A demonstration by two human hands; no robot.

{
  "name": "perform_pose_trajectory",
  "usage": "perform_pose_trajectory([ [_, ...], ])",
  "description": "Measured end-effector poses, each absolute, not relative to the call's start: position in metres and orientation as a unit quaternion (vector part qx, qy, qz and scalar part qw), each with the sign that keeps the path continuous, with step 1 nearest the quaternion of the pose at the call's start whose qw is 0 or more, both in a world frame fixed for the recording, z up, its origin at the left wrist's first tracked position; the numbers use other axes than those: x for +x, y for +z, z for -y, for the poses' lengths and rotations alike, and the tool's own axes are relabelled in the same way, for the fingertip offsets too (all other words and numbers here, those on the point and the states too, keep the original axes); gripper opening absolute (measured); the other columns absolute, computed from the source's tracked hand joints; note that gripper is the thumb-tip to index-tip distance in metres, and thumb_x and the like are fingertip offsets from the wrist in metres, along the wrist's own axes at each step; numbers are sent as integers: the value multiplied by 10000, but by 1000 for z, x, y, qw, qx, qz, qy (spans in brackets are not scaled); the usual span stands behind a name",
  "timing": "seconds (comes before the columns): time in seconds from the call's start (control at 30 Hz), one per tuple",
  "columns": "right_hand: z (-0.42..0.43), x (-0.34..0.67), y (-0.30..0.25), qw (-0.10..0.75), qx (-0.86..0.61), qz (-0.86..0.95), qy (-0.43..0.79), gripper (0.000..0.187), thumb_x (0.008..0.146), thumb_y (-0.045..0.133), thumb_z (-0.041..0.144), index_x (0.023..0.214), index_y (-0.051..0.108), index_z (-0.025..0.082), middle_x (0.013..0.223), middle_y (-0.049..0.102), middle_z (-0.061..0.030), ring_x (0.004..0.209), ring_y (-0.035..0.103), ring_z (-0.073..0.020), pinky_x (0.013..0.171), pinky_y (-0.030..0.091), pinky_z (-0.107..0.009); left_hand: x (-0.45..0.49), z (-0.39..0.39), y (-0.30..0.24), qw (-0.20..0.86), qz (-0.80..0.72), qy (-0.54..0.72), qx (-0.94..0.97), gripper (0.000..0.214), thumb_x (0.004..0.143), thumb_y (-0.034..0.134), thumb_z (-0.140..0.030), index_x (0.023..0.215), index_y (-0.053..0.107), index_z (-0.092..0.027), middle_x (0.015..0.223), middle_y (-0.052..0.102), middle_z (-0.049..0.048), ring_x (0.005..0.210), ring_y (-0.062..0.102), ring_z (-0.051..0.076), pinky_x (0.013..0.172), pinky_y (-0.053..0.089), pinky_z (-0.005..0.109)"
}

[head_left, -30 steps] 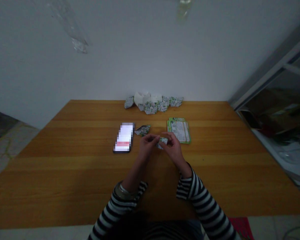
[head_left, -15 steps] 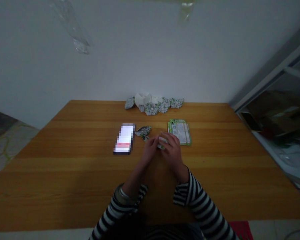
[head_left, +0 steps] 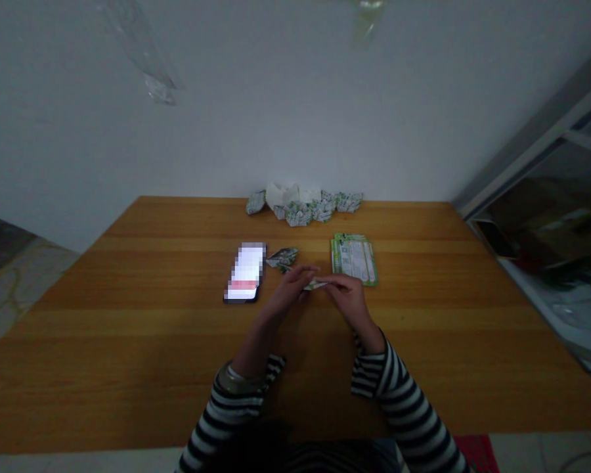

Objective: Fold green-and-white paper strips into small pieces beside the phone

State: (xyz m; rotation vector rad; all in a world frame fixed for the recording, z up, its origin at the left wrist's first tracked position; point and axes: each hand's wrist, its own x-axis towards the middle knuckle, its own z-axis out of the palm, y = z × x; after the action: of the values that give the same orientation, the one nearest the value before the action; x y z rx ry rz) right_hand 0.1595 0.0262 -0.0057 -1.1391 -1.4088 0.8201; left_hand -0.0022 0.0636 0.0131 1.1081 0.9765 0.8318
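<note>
Pinching one end of folded paper [head_left: 314, 285], right hand [head_left: 349, 294]; gripping other end, left hand [head_left: 290, 288]; phone [head_left: 247, 270] lying farther left, paper stack [head_left: 355, 258] just beyond right hand

At the back, the wall [head_left: 295, 118] rises behind the counter [head_left: 128, 315]; a row of folded papers [head_left: 298, 214] lies along the counter's far edge, near the wall. Nearer, left of the middle, lies the phone [head_left: 245, 272] — a loose piece [head_left: 284, 256] sits just beside its right edge. The stack [head_left: 355, 261] lies farther right, about level with the phone. Between these two and slightly nearer are the left hand [head_left: 288, 288] and right hand [head_left: 349, 295], a slip [head_left: 314, 285] between them. The shelf [head_left: 532, 289] stands right of the counter (well apart from the stack).
</note>
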Motion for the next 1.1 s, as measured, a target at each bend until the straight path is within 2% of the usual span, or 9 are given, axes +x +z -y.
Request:
perform_pose_trajectory([
  [0.13, -27, 154, -6, 587, -491, 474, 435, 115, 757, 703, 294, 774, 755, 193, 609, 689, -3, 440, 554, -113, 435, 452, -220, 1, -63, 16, 657, -412, 407, 483, 461, 816, 596, -567, 984, 647, -141, 578, 569, -32, 452, 480, 76, 450, 363, 184],
  [0.23, -29, 151, -3, 630, -488, 409, 446, 162, 739, 715, 338, 705, 714, 180, 549, 674, 3, 438, 588, -128, 447, 483, -233, 3, -64, 18, 632, -390, 415, 525, 377, 735, 721, -476, 868, 691, -125, 635, 653, 9, 534, 566, 105, 538, 454, 215],
  [0.33, -30, 150, -1, 634, -491, 388, 453, 217, 717, 734, 380, 678, 697, 170, 549, 683, -10, 454, 608, -142, 469, 506, -253, 7, -64, 18, 581, -414, 444, 542, 232, 667, 784, -336, 742, 722, -125, 613, 675, 13, 534, 574, 110, 539, 463, 215],
  [0.5, -30, 151, -1, 648, -522, 362, 421, 254, 696, 752, 388, 610, 671, 162, 530, 662, -1, 470, 588, -133, 493, 481, -247, 14, -59, 15, 549, -431, 470, 540, 225, 750, 708, -350, 701, 744, -133, 635, 719, 38, 577, 637, 150, 594, 523, 255],
  [0.7, -31, 151, -7, 659, -533, 359, 391, 246, 704, 763, 378, 654, 693, 147, 634, 702, -16, 553, 593, -127, 562, 458, -245, 24, -50, 9, 502, -450, 500, 543, 259, 787, 690, -390, 743, 747, -142, 701, 743, 44, 642, 679, 167, 642, 556, 269],
  [0.9, -29, 141, -5, 702, -517, 303, 383, 310, 674, 794, 388, 640, 582, 164, 587, 652, 22, 532, 581, -111, 557, 479, -238, 35, -43, 8, 512, -456, 539, 489, 268, 785, 692, -402, 818, 734, -139, 759, 747, 59, 673, 698, 172, 661, 576, 286],
  [0.97, -28, 137, -1, 713, -506, 281, 396, 330, 654, 805, 387, 739, 559, 185, 567, 630, 50, 502, 581, -111, 539, 492, -237, 38, -42, 8, 535, -446, 555, 455, 307, 762, 721, -382, 957, 711, -145, 768, 749, 54, 664, 704, 171, 665, 579, 291],
  [1.03, -27, 136, 3, 714, -493, 266, 420, 391, 651, 803, 374, 889, 540, 208, 558, 612, 76, 468, 572, -112, 513, 495, -235, 39, -42, 7, 554, -437, 564, 428, 436, 738, 747, -366, 1105, 651, -152, 727, 741, 40, 622, 700, 169, 643, 578, 291],
  [1.1, -27, 136, 4, 715, -483, 263, 432, 426, 669, 781, 336, 983, 515, 225, 542, 575, 101, 446, 548, -102, 495, 482, -220, 39, -42, 6, 561, -438, 560, 425, 496, 744, 744, -365, 1168, 608, -146, 674, 726, 28, 575, 686, 165, 596, 562, 272],
])
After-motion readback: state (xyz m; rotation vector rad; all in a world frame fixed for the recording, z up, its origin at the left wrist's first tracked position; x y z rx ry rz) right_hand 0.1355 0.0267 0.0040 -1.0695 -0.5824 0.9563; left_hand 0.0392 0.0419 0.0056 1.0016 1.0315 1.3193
